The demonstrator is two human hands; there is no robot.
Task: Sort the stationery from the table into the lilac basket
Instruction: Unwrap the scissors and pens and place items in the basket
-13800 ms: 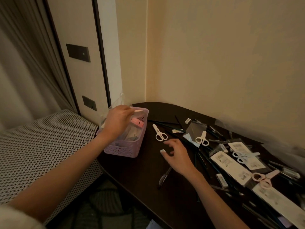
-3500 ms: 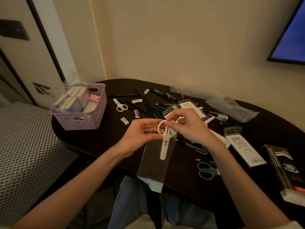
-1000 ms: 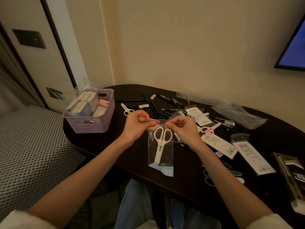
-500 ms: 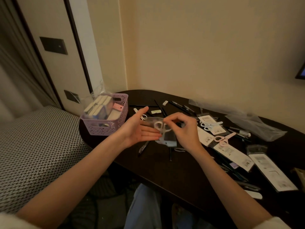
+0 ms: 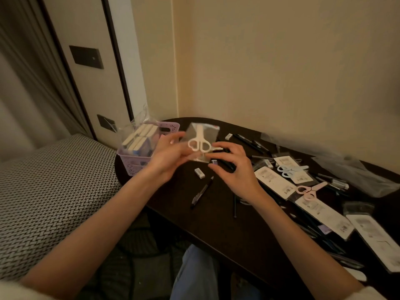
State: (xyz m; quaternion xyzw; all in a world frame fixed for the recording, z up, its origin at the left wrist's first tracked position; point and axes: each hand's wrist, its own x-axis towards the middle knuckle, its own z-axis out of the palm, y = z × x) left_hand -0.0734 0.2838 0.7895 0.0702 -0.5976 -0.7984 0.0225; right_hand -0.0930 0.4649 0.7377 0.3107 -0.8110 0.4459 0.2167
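Bagged scissors (image 5: 199, 144) — left hand (image 5: 171, 156)

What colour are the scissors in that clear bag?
Cream-white plastic scissors, best seen in the head view.

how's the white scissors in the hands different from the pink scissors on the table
The white scissors sit inside a clear bag held up above the table by the left hand; the pink scissors lie on the table among packaging cards. The white pair's blades look closed and point away from the person; the pink pair's blades point right. Both are small with plastic loop handles.
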